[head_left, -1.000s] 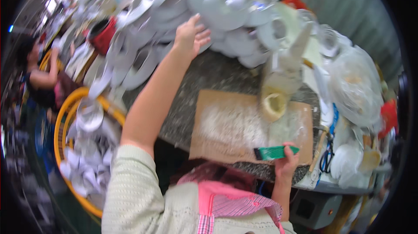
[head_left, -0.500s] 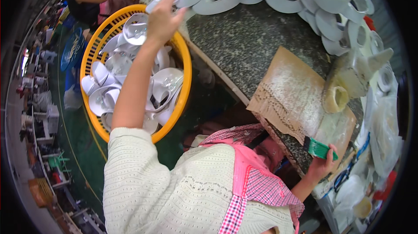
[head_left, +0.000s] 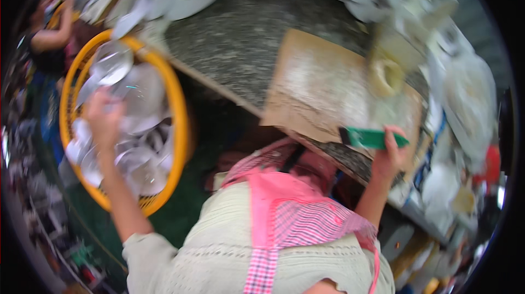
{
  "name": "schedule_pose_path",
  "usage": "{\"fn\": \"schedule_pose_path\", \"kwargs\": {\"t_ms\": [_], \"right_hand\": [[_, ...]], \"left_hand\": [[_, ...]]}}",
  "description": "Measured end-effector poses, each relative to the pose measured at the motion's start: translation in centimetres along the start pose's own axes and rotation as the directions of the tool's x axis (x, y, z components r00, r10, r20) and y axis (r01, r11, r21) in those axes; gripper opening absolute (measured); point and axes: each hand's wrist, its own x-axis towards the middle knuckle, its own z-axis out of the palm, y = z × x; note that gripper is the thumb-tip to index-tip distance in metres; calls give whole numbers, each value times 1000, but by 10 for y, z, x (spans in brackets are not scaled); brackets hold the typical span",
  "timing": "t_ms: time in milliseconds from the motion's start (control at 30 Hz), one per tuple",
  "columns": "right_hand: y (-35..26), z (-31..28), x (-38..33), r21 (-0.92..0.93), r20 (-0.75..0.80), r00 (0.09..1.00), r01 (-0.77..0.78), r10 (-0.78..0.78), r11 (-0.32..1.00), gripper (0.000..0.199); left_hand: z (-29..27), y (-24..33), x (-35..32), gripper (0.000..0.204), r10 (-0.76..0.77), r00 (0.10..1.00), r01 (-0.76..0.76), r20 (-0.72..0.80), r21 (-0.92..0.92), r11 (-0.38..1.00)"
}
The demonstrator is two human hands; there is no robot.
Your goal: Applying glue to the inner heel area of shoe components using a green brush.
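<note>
The left hand (head_left: 104,119) reaches into the round yellow plastic basket (head_left: 178,113) of white ceramic pieces (head_left: 143,91), its fingers too blurred to tell; the right hand (head_left: 389,154) grasps a green-handled tool (head_left: 372,138) at the edge of the speckled stone counter (head_left: 235,42).

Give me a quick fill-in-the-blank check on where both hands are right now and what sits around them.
1. The left hand reaches into a round basket whose rim is ____.
2. The right hand holds a ____ tool at the table edge.
3. The basket holds pale, shiny ____.
4. The cardboard sheet lies on the speckled ____.

Missing words: yellow; green; dishes; table
</note>
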Motion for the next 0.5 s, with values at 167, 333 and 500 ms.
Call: {"fn": "schedule_pose_path", "kwargs": {"t_ms": [167, 333, 500], "right_hand": [[-34, 21, 57, -363, -4, 924, 355, -382, 862, 5], [-23, 5, 107, -700, 173, 856, 455, -487, 551, 10], [-59, -2, 102, -581, 235, 741, 625, -628, 521, 14]], "left_hand": [[-61, 59, 83, 22, -69, 967, -31, -245, -381, 924], [-1, 233, 119, 39, 509, 731, -557, -455, 34, 830], [5, 273, 109, 43, 639, 538, -777, -550, -30, 629]]}}
